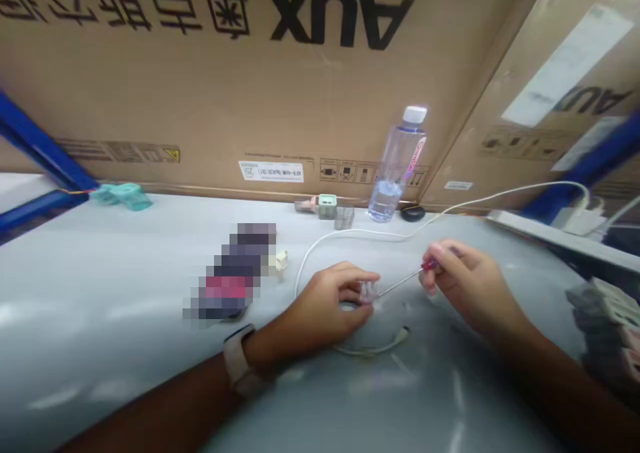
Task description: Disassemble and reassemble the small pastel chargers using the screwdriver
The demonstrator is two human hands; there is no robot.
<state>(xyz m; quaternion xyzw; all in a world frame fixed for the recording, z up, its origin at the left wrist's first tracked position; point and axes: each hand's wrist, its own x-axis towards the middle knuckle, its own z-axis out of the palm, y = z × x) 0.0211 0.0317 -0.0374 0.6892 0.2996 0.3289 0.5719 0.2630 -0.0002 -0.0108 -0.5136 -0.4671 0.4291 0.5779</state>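
Clear plastic piece (369, 290) sits pinched in the left hand (325, 306), low on the bench (100, 320) in front of the water bottle (397, 166). Just right of it, the right hand (470, 283) grips a red-handled screwdriver (406, 278), whose tip touches the piece.

A pixelated grey-and-pink patch (235, 273) at nine o'clock of the left hand (325, 306) is unreadable; the small clear plastic piece (369, 290) in its fingertips is blurred; grey-and-pink stacked blocks (607, 326), at three o'clock, are cut off.
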